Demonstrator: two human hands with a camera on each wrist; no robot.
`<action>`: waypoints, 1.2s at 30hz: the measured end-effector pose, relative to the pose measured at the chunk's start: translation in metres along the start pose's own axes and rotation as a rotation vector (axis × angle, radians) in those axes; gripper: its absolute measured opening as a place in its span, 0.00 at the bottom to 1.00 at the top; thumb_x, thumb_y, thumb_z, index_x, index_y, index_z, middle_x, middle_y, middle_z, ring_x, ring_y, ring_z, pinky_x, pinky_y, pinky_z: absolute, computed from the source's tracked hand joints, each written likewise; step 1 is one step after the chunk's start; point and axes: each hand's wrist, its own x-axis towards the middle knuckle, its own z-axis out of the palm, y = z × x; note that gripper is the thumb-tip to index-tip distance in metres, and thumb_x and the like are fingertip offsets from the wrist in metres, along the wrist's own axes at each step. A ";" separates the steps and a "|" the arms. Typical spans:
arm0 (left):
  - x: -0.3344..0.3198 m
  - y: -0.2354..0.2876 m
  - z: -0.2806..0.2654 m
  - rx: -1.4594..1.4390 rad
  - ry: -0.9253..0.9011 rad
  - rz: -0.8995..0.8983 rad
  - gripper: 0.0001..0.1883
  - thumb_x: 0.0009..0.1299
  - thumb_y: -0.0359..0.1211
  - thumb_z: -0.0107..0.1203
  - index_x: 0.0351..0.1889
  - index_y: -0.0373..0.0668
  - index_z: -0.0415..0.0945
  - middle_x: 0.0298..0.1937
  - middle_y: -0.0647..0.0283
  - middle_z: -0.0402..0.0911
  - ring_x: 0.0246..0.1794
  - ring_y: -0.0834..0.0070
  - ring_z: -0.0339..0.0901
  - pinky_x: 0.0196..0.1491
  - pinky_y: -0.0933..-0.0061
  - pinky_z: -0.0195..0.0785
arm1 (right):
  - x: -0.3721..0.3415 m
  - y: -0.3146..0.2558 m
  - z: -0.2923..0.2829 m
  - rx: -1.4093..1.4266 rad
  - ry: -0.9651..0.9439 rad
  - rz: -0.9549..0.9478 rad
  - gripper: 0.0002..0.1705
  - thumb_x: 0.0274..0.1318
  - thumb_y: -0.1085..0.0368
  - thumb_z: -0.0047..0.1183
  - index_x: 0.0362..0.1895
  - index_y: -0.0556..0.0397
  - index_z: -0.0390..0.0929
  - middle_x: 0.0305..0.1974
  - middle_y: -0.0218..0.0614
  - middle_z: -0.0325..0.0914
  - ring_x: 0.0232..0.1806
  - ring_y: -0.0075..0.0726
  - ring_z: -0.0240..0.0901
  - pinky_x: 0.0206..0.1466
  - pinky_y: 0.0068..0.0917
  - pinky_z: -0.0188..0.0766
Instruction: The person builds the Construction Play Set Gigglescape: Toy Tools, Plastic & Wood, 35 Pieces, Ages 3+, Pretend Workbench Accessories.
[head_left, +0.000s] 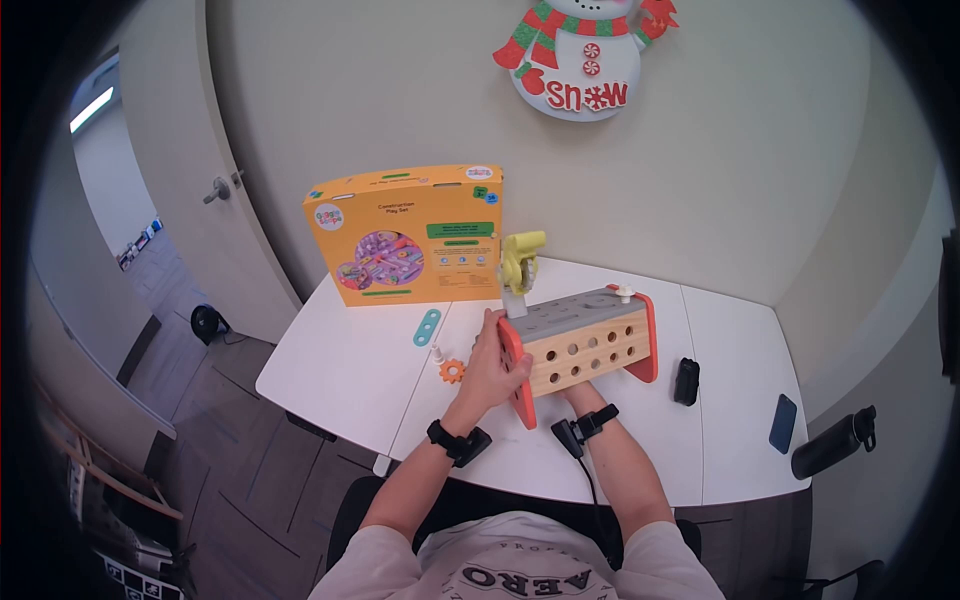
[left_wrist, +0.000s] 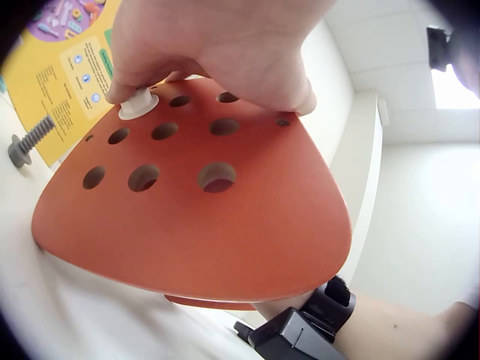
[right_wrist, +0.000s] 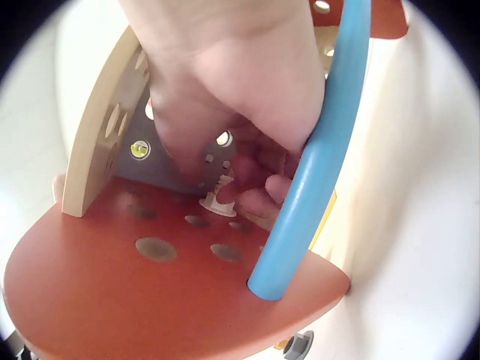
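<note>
A toy workbench (head_left: 590,345) with a grey top, wooden side and red ends stands tilted on the table. My left hand (head_left: 492,372) grips its near-left red end panel (left_wrist: 202,247), fingers over the top edge. Beside those fingers, a white plastic bolt head (left_wrist: 139,105) sits in a panel hole. My right hand (right_wrist: 232,82) reaches inside the workbench, past a blue rod (right_wrist: 311,172). Its curled fingers are at a white plastic fastener (right_wrist: 218,205) on the panel's inner face. A yellow-green toy piece (head_left: 520,262) stands upright on the grey top.
Behind stands a yellow box (head_left: 400,240). Left of the workbench lie a teal strip (head_left: 427,327), an orange gear (head_left: 452,371) and a grey bolt (left_wrist: 30,141). To the right are a black case (head_left: 686,382), a phone (head_left: 783,424) and a black bottle (head_left: 835,443).
</note>
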 end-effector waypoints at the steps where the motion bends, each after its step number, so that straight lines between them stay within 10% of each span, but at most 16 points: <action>1: 0.000 0.000 0.000 -0.002 -0.003 -0.002 0.46 0.66 0.43 0.64 0.77 0.34 0.52 0.71 0.23 0.64 0.68 0.31 0.70 0.72 0.47 0.65 | 0.000 0.000 0.000 -0.004 -0.005 -0.003 0.28 0.77 0.52 0.48 0.74 0.44 0.67 0.73 0.36 0.69 0.73 0.43 0.66 0.74 0.44 0.68; 16: 0.000 -0.003 0.003 0.087 0.046 0.077 0.46 0.68 0.47 0.61 0.77 0.30 0.52 0.63 0.35 0.74 0.61 0.45 0.77 0.66 0.56 0.68 | -0.004 -0.010 0.005 -0.170 -0.084 -0.104 0.29 0.75 0.53 0.50 0.75 0.44 0.67 0.74 0.37 0.68 0.75 0.44 0.65 0.75 0.44 0.66; 25: 0.000 -0.004 0.005 0.011 0.036 0.039 0.47 0.64 0.43 0.65 0.76 0.33 0.53 0.70 0.25 0.65 0.68 0.34 0.70 0.71 0.48 0.66 | -0.019 -0.025 0.016 -0.375 -0.188 -0.240 0.29 0.75 0.53 0.52 0.75 0.44 0.67 0.75 0.37 0.68 0.75 0.44 0.64 0.76 0.44 0.65; 36: -0.004 0.001 0.000 -0.055 -0.026 0.021 0.48 0.65 0.46 0.68 0.76 0.36 0.54 0.63 0.42 0.74 0.63 0.52 0.76 0.68 0.57 0.69 | -0.095 -0.105 0.004 -0.904 -0.400 -0.501 0.35 0.67 0.59 0.60 0.76 0.46 0.66 0.76 0.47 0.65 0.79 0.58 0.57 0.81 0.54 0.53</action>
